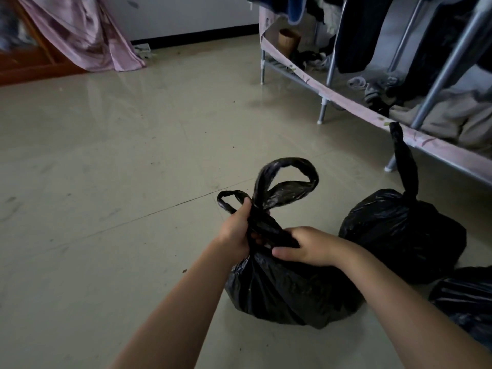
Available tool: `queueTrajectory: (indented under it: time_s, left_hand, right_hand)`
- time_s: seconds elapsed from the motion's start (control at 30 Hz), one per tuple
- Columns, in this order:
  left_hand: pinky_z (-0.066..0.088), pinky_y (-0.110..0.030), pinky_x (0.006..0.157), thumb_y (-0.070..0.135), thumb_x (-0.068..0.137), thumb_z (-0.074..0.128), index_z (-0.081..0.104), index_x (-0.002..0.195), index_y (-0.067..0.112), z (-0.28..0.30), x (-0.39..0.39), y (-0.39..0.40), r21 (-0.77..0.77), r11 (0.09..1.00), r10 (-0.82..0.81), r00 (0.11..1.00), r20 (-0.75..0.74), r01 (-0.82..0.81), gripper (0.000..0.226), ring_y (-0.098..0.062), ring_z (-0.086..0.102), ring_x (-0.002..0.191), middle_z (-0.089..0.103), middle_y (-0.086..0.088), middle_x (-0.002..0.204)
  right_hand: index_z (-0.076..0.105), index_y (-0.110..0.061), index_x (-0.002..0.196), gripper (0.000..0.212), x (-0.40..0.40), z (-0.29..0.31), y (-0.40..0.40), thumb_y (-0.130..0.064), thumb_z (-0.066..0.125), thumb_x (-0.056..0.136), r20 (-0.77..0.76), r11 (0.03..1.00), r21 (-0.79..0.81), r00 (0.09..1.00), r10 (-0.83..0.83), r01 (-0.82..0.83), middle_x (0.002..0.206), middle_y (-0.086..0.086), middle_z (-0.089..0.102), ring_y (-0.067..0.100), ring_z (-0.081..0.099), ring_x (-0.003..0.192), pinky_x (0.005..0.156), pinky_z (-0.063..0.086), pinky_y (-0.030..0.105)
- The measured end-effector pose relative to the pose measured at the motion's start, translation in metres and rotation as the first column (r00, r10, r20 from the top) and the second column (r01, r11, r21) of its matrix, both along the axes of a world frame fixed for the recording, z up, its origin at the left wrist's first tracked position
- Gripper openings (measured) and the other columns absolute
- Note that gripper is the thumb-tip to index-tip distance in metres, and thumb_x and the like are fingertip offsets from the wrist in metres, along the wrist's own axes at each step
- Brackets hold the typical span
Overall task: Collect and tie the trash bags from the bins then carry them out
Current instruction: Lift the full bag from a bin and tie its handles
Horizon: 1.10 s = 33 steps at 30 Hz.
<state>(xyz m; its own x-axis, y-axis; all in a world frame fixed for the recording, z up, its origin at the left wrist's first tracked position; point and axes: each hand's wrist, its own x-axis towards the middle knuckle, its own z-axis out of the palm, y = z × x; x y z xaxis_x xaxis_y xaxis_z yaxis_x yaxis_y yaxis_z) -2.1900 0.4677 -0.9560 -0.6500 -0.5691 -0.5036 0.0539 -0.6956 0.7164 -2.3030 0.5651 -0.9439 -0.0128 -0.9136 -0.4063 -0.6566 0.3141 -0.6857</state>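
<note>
A full black trash bag (287, 294) sits on the tiled floor in front of me. My left hand (237, 230) grips its twisted neck just below two handle loops that stick up. My right hand (306, 246) holds the neck lower down, fingers curled round the gathered plastic. A second black trash bag (404, 230) stands to the right, its top drawn into one long upright tail. Part of a third black bag (466, 299) shows at the right edge.
A metal clothes rack (323, 107) with hanging dark garments and piled clothes runs along the right side. Pink fabric (87, 35) drapes over wooden furniture at the far left. Pale glossy floor (119, 169) stretches left and ahead to the wall.
</note>
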Motion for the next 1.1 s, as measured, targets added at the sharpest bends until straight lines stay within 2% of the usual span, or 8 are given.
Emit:
queueTrajectory:
  time_s: [0.17,0.27,0.4,0.5,0.63,0.83,0.97,1.1]
  left_hand:
    - [0.026,-0.012,0.034,0.032,0.095,0.032,0.046,0.058,0.016,-0.004,0.01,-0.004,0.018,0.999,-0.036,0.994,-0.102,0.038,0.043,-0.005,0.036,0.028,0.048,0.005,0.043]
    - [0.039,-0.023,0.051,0.027,0.091,0.035,0.054,0.072,0.009,-0.004,0.019,-0.001,-0.076,0.977,-0.208,0.974,-0.088,0.201,0.032,-0.015,0.052,0.053,0.055,-0.006,0.064]
    - [0.045,-0.023,0.056,0.028,0.096,0.037,0.061,0.069,0.01,0.002,0.021,0.004,-0.234,0.828,-0.464,0.856,0.228,0.51,0.041,-0.013,0.058,0.057,0.062,-0.003,0.061]
    - [0.038,-0.023,0.054,0.018,0.09,0.055,0.055,0.062,0.007,0.004,0.016,0.006,-0.421,0.667,-0.408,0.774,0.485,0.615,0.03,-0.013,0.049,0.052,0.051,-0.004,0.055]
    - [0.036,-0.013,0.041,0.007,0.085,0.061,0.054,0.061,0.012,0.001,0.007,0.006,-0.656,0.569,-0.125,0.84,0.527,0.496,0.026,-0.001,0.046,0.035,0.048,0.002,0.047]
    - [0.05,-0.01,0.042,-0.014,0.084,0.05,0.052,0.064,0.015,0.0,-0.005,0.003,-0.616,0.782,0.061,0.973,0.223,0.092,0.036,-0.007,0.062,0.047,0.053,-0.006,0.066]
    - [0.051,-0.013,0.049,-0.019,0.077,0.057,0.054,0.057,0.019,-0.001,-0.004,0.0,-0.699,0.712,0.202,0.972,0.12,-0.061,0.043,-0.013,0.054,0.06,0.054,-0.002,0.066]
    - [0.046,-0.015,0.043,-0.031,0.075,0.032,0.052,0.042,0.015,0.003,-0.004,-0.003,-0.434,0.878,0.136,0.974,-0.178,-0.202,0.06,-0.014,0.056,0.051,0.062,0.0,0.056]
  right_hand:
    - [0.065,-0.008,0.089,0.012,-0.02,-0.008,0.004,-0.017,0.056,0.088,-0.139,0.998,0.016,0.988,-0.062,0.065,0.079,0.005,0.057,0.012,0.053,0.077,0.062,0.035,0.024]
    - [0.065,-0.014,0.078,0.016,-0.024,-0.01,0.006,-0.005,0.054,0.086,0.043,0.981,0.01,0.98,-0.194,0.193,0.072,0.003,0.06,0.011,0.054,0.067,0.061,0.041,0.019]
    - [0.067,-0.008,0.072,0.032,-0.026,-0.012,0.005,0.012,0.043,0.08,0.357,0.909,0.093,0.839,-0.411,0.406,0.063,0.006,0.062,0.011,0.06,0.054,0.054,0.048,0.018]
    - [0.065,-0.005,0.066,0.027,-0.028,-0.008,0.002,0.01,0.047,0.08,0.397,0.866,0.104,0.777,-0.487,0.49,0.046,0.0,0.062,0.011,0.058,0.044,0.047,0.046,0.015]
    - [0.063,-0.013,0.061,0.021,-0.031,0.001,0.007,-0.001,0.063,0.078,0.388,0.9,0.128,0.814,-0.433,0.417,0.045,-0.005,0.062,0.007,0.058,0.043,0.049,0.048,0.016]
    - [0.048,-0.018,0.055,0.03,-0.025,0.009,0.004,0.007,0.059,0.069,-0.076,0.952,-0.006,0.949,-0.304,0.305,0.056,-0.001,0.048,0.015,0.047,0.056,0.05,0.034,0.022]
    - [0.057,-0.015,0.063,0.024,-0.029,0.008,0.008,0.006,0.058,0.075,0.347,0.876,-0.051,0.831,-0.435,0.48,0.055,0.001,0.054,0.013,0.053,0.053,0.054,0.042,0.023]
    - [0.059,-0.009,0.08,0.021,-0.029,0.005,0.011,-0.018,0.044,0.091,0.744,0.841,0.227,0.47,-0.475,0.491,0.055,0.008,0.061,0.019,0.057,0.053,0.054,0.047,0.024]
